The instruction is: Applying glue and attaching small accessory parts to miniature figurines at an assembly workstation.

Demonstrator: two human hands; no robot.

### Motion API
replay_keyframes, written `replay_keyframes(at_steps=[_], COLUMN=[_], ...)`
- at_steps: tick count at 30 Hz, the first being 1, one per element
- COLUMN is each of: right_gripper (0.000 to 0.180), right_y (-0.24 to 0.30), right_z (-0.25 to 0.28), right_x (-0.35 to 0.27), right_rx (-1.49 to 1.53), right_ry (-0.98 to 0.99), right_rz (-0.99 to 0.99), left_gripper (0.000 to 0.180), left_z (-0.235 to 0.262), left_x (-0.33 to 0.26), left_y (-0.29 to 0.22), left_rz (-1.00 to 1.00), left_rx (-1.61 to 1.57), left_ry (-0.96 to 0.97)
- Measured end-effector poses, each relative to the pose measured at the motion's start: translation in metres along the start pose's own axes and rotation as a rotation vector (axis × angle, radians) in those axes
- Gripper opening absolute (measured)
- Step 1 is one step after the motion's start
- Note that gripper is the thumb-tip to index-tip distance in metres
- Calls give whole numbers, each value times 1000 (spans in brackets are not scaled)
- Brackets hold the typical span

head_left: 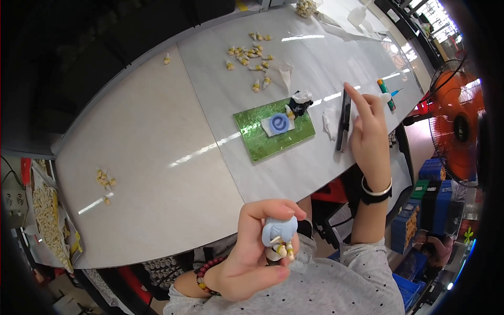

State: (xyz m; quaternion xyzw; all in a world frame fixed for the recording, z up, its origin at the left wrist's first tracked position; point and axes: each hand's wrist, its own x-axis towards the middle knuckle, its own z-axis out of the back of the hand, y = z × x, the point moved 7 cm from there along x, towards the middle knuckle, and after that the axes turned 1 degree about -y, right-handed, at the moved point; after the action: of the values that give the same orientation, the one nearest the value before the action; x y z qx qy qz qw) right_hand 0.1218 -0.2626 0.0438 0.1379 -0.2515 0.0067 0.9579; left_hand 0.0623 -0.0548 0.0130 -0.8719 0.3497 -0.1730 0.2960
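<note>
Left hand (247, 257): nearest, thumb and curled fingers pinching the figurine.
Blue-haired figurine (280, 231): near side of the table (157, 131).
Right hand (370, 128): fingers loosely spread beside a black stick (344, 121), contact unclear.
Green board (256, 147): farther, left of the stick.

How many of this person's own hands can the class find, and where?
2. The left hand holds a small blue-haired figure at the bottom centre; the right hand is beside the black stick on the table.

White glare streaks the table (152, 115), whose edges bend with fisheye distortion.
</note>
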Motion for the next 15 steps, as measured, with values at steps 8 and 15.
replay_keyframes(at_steps=[8,15], right_gripper=[37,39], right_y=[115,59], right_z=[-4,16], right_x=[-49,-65], right_rx=[1236,1369], right_ry=[421,134], right_rz=[47,15], left_gripper=[75,52], left_z=[-19,-74], left_x=[3,12], left_y=[-32,-135], left_rz=[-274,108], left_rx=[752,1915], left_ry=[43,-53])
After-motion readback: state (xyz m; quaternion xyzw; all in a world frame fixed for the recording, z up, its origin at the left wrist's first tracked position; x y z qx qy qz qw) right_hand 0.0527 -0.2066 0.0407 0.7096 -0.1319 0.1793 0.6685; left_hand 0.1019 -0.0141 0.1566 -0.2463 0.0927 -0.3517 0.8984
